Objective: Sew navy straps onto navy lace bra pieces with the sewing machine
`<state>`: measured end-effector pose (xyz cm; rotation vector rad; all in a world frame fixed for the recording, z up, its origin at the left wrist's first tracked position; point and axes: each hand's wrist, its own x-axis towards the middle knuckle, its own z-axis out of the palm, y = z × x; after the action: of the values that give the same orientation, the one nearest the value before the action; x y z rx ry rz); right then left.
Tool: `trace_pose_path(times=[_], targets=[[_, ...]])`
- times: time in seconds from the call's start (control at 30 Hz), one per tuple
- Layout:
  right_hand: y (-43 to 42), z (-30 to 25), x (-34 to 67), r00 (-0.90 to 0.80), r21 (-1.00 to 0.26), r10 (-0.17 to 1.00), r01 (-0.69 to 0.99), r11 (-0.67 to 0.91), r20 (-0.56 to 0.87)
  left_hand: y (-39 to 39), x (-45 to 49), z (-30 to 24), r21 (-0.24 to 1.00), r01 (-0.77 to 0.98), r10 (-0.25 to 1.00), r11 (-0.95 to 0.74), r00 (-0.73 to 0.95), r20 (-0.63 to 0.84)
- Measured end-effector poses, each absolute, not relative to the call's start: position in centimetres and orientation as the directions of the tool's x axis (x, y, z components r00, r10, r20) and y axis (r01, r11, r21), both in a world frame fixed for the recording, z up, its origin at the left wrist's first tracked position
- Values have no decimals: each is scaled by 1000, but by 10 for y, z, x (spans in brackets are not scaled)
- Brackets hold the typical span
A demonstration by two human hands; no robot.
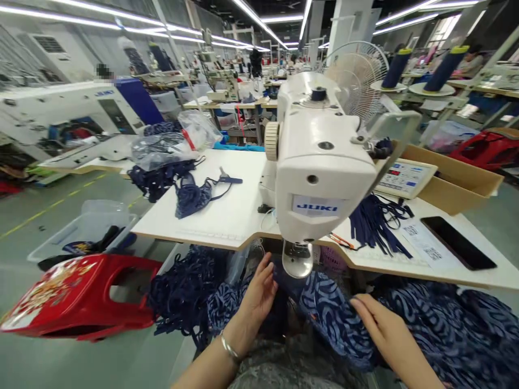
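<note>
A navy bra [334,310] with a light-blue swirl pattern runs below the white JUKI sewing machine [314,167], its dark band by the needle plate. My left hand [259,292], with a silver bangle at its wrist, is closed at the band's left end, fingertips pinched on the edge. My right hand [377,321] grips the right edge of the patterned cup, thumb on top; its other fingers are partly hidden. The needle area sits behind the machine's shiny guard [298,262]. Another bra [192,194] lies on the white table [235,216] to the left.
Patterned garments [454,324] are heaped at my right, and dark straps [182,292] hang at left. A red stool [85,297] stands on the floor. On the table are navy strips [377,221], a phone [458,243], orange snips [340,241] and a cardboard box [458,178].
</note>
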<state>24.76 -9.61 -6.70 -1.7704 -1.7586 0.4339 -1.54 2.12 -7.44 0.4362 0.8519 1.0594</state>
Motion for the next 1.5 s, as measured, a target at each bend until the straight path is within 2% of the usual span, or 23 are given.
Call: trace_pose_path(times=[0.07,0.13,0.17,0.2,0.27,0.3,0.37,0.43,0.6,0.7,0.8,0.9,0.97,1.07,1.2,1.33,1.5], targets=[[-87,-79,235,-48,-637,996,766,87,78,18,-35,-61,718,-579,915,386,137,-380],[-80,-80,214,-117,-689,991,713,129,65,8,-45,-42,783,-511,933,354,132,-336],[-77,-76,202,-153,-731,985,663,160,77,2,-47,-30,841,-428,944,330,162,-288],[-75,-71,190,-194,-777,976,598,199,100,-4,-47,-19,926,-275,954,258,227,-198],[-71,-56,170,-296,-852,944,446,273,147,-14,-45,2,998,33,899,-47,436,28],[-69,-48,162,-337,-876,930,390,283,150,-17,-43,10,969,117,833,-218,539,122],[-66,-34,153,-363,-905,925,347,247,113,-19,-38,20,873,161,712,-461,654,255],[-64,-24,153,-307,-913,949,362,186,72,-17,-32,25,808,191,684,-558,657,316],[-59,-14,169,40,-930,998,366,24,41,-7,-14,23,840,282,808,-463,525,269],[-50,-9,173,130,-950,992,309,-41,0,-1,-5,17,837,290,818,-464,504,278],[-38,-4,170,154,-969,988,247,-23,16,4,-2,9,762,381,826,-524,446,345],[-26,-5,167,164,-959,986,283,-23,24,8,-6,2,558,534,771,-635,393,502],[-18,-9,168,145,-943,989,331,-32,17,11,-11,-1,365,570,658,-736,476,583],[-6,-14,172,86,-934,996,356,-32,-1,15,-20,-3,181,488,506,-854,697,508],[-2,-17,180,81,-925,996,380,-4,30,17,-25,-6,141,505,516,-852,760,395],[-11,-20,189,67,-912,996,409,33,66,14,-27,-12,140,532,538,-835,739,406],[-12,-21,191,69,-900,990,429,79,119,8,-28,-19,68,603,563,-795,691,455]])
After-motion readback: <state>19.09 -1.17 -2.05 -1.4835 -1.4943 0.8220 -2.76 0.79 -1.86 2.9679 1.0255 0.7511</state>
